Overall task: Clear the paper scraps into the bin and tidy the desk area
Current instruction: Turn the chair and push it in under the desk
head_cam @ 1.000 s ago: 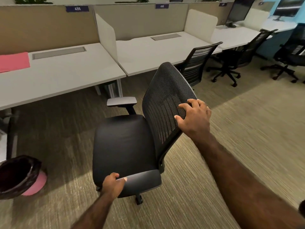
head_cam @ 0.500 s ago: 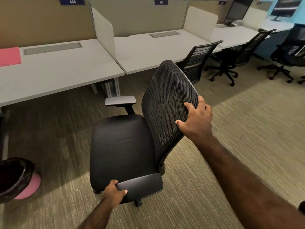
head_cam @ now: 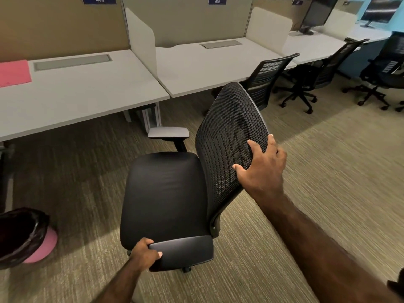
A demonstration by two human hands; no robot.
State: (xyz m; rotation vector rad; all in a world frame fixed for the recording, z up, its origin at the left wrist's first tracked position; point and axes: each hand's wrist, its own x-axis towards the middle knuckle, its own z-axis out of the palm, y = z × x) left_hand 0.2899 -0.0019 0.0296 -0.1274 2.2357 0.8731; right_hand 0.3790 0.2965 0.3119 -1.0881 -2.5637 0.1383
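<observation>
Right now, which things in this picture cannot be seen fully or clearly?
- Head view: chair base, hidden under the seat.
- Bin, cut by the left edge; contents too dark to tell.
- Pink paper, cut by the left edge.
- Right hand: fingertips hidden behind the mesh backrest.

Open-plan office: row of white desks [head_cam: 83,92] split by numbered partition panels [head_cam: 63,25], black mesh swivel chairs [head_cam: 271,77] on castors, monitors [head_cam: 317,14] at far end, striped carpet [head_cam: 328,171], lined bin [head_cam: 19,237].
</observation>
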